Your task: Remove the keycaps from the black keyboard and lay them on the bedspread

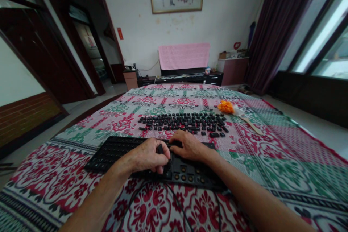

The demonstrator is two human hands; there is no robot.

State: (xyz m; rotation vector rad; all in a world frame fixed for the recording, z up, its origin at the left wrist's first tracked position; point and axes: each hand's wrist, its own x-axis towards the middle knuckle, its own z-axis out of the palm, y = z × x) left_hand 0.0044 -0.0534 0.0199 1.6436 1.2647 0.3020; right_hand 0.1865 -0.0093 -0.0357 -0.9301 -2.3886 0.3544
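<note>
A black keyboard lies across the patterned cloth; keycaps cover its left part, while bare switch seats show on its right part. My left hand is closed in a pinch on a small tool with a black handle, held over the middle of the keyboard. The tool's working end is hidden by the fingers. Just right of it, my right hand rests on the keyboard's upper part, with thumb and forefinger apart and nothing seen between them. Behind the keyboard lie many loose black keycaps in rough rows.
An orange fluffy ball and a brush with a pale wooden handle lie at the right on the flowered tablecloth. A dark cable runs from the keyboard toward me. Beyond the table stands a low cabinet with a pink cloth.
</note>
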